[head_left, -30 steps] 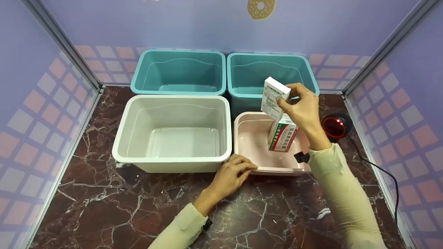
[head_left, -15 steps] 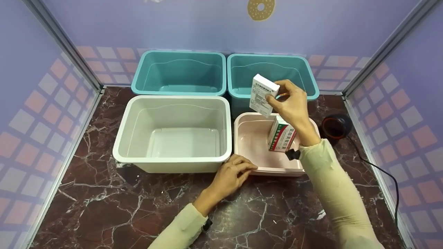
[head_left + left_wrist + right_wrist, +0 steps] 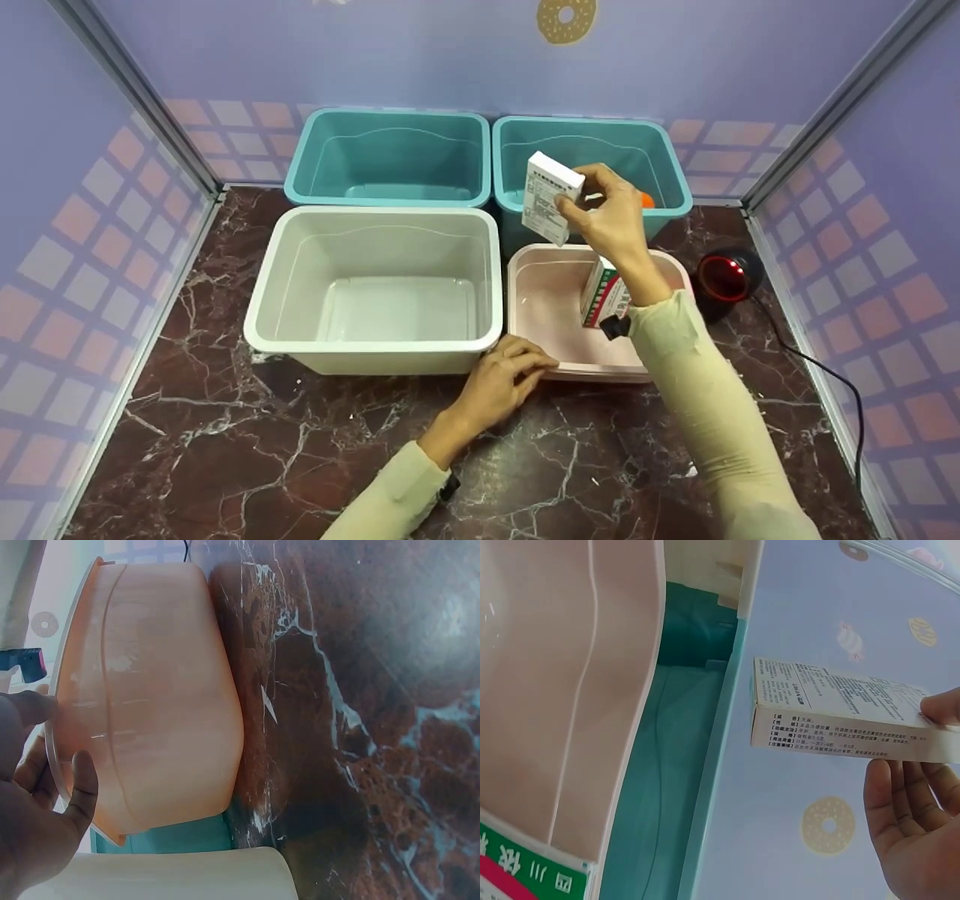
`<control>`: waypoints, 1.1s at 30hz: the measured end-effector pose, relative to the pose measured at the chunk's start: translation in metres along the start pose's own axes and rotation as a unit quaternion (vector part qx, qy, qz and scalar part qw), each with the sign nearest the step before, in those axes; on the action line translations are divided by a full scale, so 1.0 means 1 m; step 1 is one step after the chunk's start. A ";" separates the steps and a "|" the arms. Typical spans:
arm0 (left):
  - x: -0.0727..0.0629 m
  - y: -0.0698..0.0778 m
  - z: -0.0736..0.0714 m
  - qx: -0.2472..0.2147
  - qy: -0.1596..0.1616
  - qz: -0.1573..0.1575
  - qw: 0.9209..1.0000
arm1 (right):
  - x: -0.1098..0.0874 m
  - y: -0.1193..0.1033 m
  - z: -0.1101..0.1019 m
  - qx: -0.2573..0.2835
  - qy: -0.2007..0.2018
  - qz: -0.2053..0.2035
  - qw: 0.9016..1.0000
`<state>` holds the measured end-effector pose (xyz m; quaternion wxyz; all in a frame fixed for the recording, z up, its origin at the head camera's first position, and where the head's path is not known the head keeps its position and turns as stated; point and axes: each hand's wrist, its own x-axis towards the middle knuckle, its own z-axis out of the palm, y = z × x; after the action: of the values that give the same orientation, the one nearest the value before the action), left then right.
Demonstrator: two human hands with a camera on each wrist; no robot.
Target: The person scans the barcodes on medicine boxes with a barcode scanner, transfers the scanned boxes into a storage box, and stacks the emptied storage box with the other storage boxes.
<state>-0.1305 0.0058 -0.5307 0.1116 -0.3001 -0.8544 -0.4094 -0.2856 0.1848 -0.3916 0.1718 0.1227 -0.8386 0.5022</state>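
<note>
My right hand (image 3: pixel 611 214) pinches a white medicine box (image 3: pixel 551 196) between thumb and fingers, above the back of the pink bin (image 3: pixel 551 365). The box is tilted, with small print on its faces; in the right wrist view the printed box (image 3: pixel 840 709) is held at one end. My left hand (image 3: pixel 496 382) holds the front rim of the pink bin near its left corner. In the left wrist view, the thumb of the left hand (image 3: pixel 45 817) lies outside the pink bin wall (image 3: pixel 165 690). Inside that bin stands a green, red and white medicine box (image 3: pixel 600 296), partly hidden by the right arm.
A white bin (image 3: pixel 375 347) stands left of the pink one. Behind them are two teal bins, left (image 3: pixel 386 201) and right (image 3: pixel 514 204); something orange (image 3: pixel 646 200) shows in the right one. A black device (image 3: pixel 729 276) with a red glow and cable stands at right.
My right hand has moved left and slightly back with the white medicine box, uncovering something orange in the right teal bin. The left hand stays on the pink rim.
</note>
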 end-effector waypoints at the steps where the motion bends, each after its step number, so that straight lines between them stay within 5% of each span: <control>1: 0.000 0.000 0.000 0.000 0.000 0.000 1.000 | 0.001 -0.001 0.002 -0.001 -0.001 0.001 1.000; 33: 0.000 -0.001 0.001 0.004 0.003 0.009 1.000 | 0.036 -0.017 0.040 -0.015 -0.012 -0.025 1.000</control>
<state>-0.1312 0.0057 -0.5320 0.1195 -0.3062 -0.8527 -0.4060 -0.3184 0.1407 -0.3809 0.1757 0.1469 -0.8448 0.4836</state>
